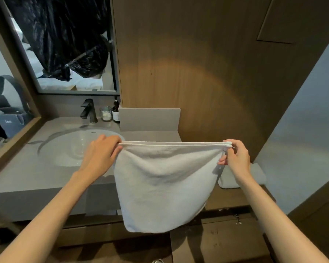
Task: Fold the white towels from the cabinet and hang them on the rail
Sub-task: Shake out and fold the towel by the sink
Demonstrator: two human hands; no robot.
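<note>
Grey vanity counter [36,179] takes up the left side, and I've got the white towel [163,183] doubled over, hanging in the air in front of its right end. Round sink [70,147] is set in the counter, and another folded towel [258,175] lies on the low ledge behind my right wrist. My left hand [101,154] pinches the top left corner, my right hand [235,158] pinches the top right, with the edge pulled flat between them. Black tap [88,111] at the back
</note>
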